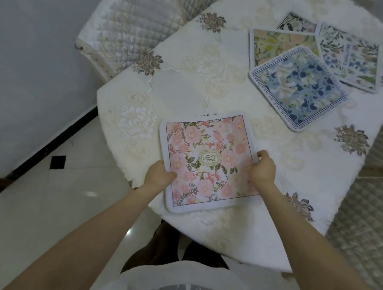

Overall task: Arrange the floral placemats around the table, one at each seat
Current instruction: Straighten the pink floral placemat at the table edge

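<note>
A pink floral placemat [207,160] lies flat near the front edge of the table [179,91]. My left hand [159,173] grips its left edge, thumb on top. My right hand [263,167] pinches its right edge. Farther back on the right lie several other mats in a loose overlapping pile: a blue floral placemat [298,87] on top, a yellow-green placemat [276,45] under it, a white placemat with blue and green sprigs [351,57] at the right, and a dark-edged floral placemat [295,23] partly hidden behind.
The table wears a cream embroidered cloth with brown flower motifs. A quilted white chair [127,27] stands at the back left, another quilted chair [373,199] at the right. Glossy tiled floor [50,201] lies to the left and below.
</note>
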